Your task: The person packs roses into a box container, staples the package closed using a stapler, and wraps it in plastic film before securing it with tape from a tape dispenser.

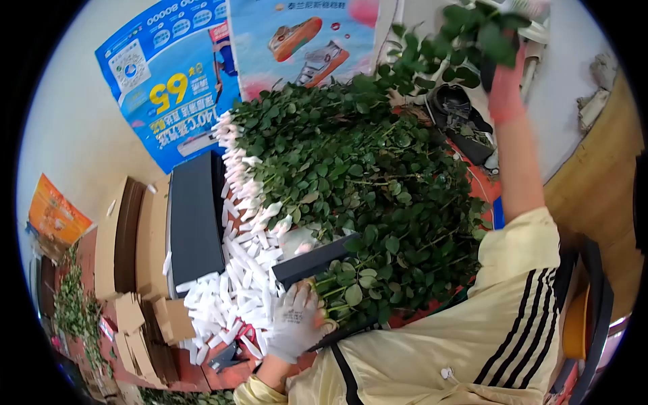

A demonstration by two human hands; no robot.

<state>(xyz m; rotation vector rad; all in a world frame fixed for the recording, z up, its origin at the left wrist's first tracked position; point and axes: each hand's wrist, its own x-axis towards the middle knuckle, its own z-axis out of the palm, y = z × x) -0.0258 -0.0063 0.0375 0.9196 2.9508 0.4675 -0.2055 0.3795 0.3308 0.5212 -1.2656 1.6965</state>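
My left hand [293,324], in a whitish printed glove, is low in the middle of the view. Its fingers and thumb close round several leafy rose stems [351,295] beside a dark box edge [314,260]. At upper right my right arm reaches out and up. The right hand [503,77], with a pink cuff at the wrist, grips a leafy rose stem [459,40]; leaves and blur hide part of its fingers. Between the hands lies a large pile of leafy roses [364,162], their buds [243,175] in white sleeves pointing left.
Loose white sleeves [239,277] are heaped left of the roses. A dark grey board [196,216] and folded cardboard [121,236] stand beyond. A dark tool [224,358] and red-handled scissors [246,332] lie near my left wrist. A black shoe [452,104] sits at upper right.
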